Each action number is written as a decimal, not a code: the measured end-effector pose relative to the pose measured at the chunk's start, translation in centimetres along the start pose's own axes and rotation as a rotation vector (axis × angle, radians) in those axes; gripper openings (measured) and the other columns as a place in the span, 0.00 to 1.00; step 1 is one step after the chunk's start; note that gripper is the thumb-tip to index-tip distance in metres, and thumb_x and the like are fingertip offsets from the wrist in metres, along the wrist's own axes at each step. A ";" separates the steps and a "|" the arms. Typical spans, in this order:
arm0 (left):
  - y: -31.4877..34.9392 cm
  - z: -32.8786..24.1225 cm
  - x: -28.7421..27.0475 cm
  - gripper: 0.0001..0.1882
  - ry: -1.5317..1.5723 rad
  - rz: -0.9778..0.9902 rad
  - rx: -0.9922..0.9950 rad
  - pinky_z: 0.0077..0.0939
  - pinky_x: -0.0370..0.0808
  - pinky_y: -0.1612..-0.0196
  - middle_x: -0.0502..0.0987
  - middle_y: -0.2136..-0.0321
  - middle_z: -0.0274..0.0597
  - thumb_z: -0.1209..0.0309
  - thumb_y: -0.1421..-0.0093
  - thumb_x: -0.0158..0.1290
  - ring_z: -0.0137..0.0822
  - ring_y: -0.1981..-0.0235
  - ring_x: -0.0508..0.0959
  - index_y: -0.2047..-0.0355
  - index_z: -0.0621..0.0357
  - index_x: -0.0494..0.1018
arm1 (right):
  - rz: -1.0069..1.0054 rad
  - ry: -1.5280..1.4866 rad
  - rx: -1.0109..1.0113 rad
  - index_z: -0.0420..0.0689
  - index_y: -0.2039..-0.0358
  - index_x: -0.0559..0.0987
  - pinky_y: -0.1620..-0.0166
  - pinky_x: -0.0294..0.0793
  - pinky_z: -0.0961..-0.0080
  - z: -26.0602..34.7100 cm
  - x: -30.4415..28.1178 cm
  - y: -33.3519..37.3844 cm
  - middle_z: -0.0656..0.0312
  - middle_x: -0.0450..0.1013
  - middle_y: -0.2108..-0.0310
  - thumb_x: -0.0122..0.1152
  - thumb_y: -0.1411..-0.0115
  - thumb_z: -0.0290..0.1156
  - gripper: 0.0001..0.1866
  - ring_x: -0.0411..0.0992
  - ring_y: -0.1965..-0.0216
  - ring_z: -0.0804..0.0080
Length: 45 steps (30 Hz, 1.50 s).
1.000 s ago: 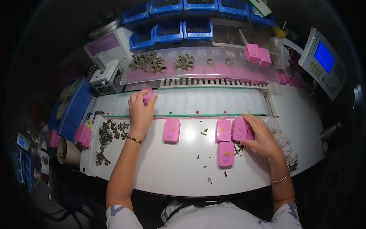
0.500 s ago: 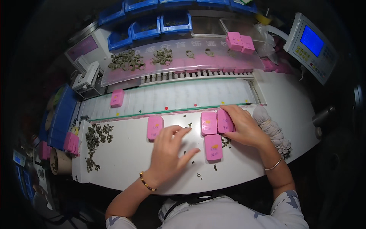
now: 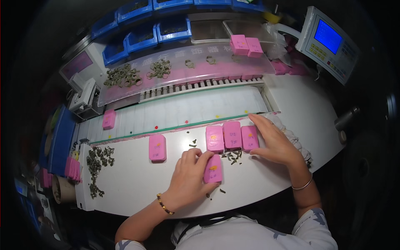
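In the head view, the left hand (image 3: 187, 177) comes in from the near left with its palm down. Its fingers bend over the far side of a pink block (image 3: 214, 170) and its thumb is at the near side, so it has a grip on it. This block is on the white table (image 3: 129, 175), just nearer than a row of three more.

The right hand (image 3: 277, 146) is open in a big C. Its pointing finger reaches far and its thumb comes in near, around the right end of the right block (image 3: 250, 137). I cannot tell if its skin touches that block. The left block (image 3: 214, 139) and the middle block (image 3: 232, 135) are next to it, side by side.

The blocks are smooth, with round corners, and look like rubber. Yellow spots and pen marks are on top. One lone block (image 3: 157, 148) lies to the left.

The table is hard and shiny, with a curved near edge. Small, dull green bits (image 3: 98, 166) make a bumpy pile at the left. Farther off, green rings (image 3: 121, 76) sit on a see-through sheet (image 3: 179, 71). A lumpy white cloth (image 3: 293, 139) lies right by the right hand.
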<state>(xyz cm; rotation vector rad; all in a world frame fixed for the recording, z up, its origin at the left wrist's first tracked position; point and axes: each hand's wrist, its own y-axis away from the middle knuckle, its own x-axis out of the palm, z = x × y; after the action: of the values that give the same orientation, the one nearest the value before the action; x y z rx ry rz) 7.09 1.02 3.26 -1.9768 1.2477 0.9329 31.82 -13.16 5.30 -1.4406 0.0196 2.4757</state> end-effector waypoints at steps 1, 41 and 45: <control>0.3 0.0 -0.7 0.36 -0.007 0.004 -0.006 0.41 0.66 0.48 0.65 0.53 0.51 0.62 0.53 0.65 0.50 0.50 0.67 0.45 0.60 0.66 | 0.008 0.030 0.009 0.37 0.34 0.58 0.35 0.58 0.60 0.0 -0.6 0.6 0.45 0.60 0.37 0.73 0.54 0.30 0.48 0.59 0.36 0.50; -16.0 -5.2 -4.3 0.34 -0.187 0.205 0.230 0.39 0.72 0.48 0.74 0.51 0.56 0.60 0.47 0.65 0.54 0.49 0.74 0.44 0.65 0.67 | -0.260 -0.147 0.479 0.41 0.39 0.69 0.39 0.66 0.63 -22.3 -10.3 -0.5 0.45 0.60 0.36 0.71 0.48 0.42 0.38 0.63 0.39 0.53; -21.9 -6.2 2.8 0.35 -0.108 0.075 0.424 0.40 0.69 0.41 0.69 0.45 0.60 0.63 0.43 0.62 0.56 0.44 0.70 0.41 0.68 0.62 | -0.480 0.038 0.856 0.41 0.33 0.61 0.31 0.51 0.61 -31.0 -8.5 1.6 0.40 0.44 0.30 0.68 0.47 0.50 0.46 0.45 0.30 0.47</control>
<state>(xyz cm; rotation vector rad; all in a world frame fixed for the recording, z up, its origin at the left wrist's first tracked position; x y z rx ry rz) 29.61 2.76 7.24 -1.5398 1.3379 0.7270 61.75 -21.29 -3.24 -0.9565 0.5872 1.7027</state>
